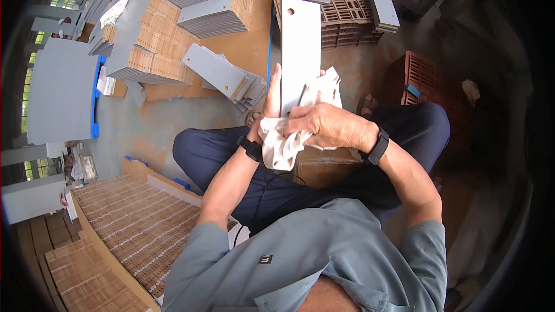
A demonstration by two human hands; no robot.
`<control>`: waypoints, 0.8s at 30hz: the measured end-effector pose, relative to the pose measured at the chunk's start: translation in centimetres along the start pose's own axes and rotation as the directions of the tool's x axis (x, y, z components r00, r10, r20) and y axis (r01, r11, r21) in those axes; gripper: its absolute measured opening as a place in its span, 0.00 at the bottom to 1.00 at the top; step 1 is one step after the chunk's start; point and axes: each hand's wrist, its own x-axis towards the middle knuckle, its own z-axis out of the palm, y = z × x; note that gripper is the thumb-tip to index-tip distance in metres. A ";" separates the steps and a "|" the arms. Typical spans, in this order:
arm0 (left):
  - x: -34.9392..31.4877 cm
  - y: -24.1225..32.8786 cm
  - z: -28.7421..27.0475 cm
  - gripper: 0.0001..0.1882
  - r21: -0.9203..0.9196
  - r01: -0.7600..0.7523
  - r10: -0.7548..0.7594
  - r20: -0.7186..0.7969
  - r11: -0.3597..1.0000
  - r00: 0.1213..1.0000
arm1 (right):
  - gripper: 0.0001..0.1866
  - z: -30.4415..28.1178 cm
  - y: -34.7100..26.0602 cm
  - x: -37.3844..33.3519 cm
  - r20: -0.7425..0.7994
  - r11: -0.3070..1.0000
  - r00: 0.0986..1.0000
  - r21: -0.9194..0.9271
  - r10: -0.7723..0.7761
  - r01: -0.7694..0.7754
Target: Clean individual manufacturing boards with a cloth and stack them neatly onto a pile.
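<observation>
A long white board (300, 46) with a round hole near its far end stands out in front of me. My left hand (272, 101) grips it along the left edge, thumb pointing up the side. In my right hand (332, 126) a crumpled white cloth (281, 149) is bunched, pressed against the near part of the board. The cloth spills over on both sides and hides the board's near end. Most of my left fingers are out of sight behind the board and cloth.
Loose boards (217, 72) lie at the front left, beside tall stacks of boards (159, 34). A brown plastic crate (347, 32) with boards on it stands ahead, and a red crate (419, 72) to the right. A cardboard box (324, 167) sits between my legs. Wood-edged stacks (139, 214) are at the left.
</observation>
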 end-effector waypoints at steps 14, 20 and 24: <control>1.1 0.1 -2.8 0.24 0.645 -0.232 0.403 -0.129 0.728 0.906 | 0.17 -6.4 2.2 -7.2 -0.264 0.727 0.826 -0.392 0.498 -0.564; 0.9 -0.5 -1.5 0.21 0.770 -0.299 0.502 -0.032 0.564 0.864 | 0.17 -8.5 0.9 -7.4 -0.579 0.693 0.724 -0.345 0.374 -0.633; 0.9 -0.9 -2.0 0.19 0.782 -0.262 0.449 -0.025 0.565 0.893 | 0.25 -7.6 -0.1 -5.6 -0.637 0.864 0.767 -0.336 0.085 -0.376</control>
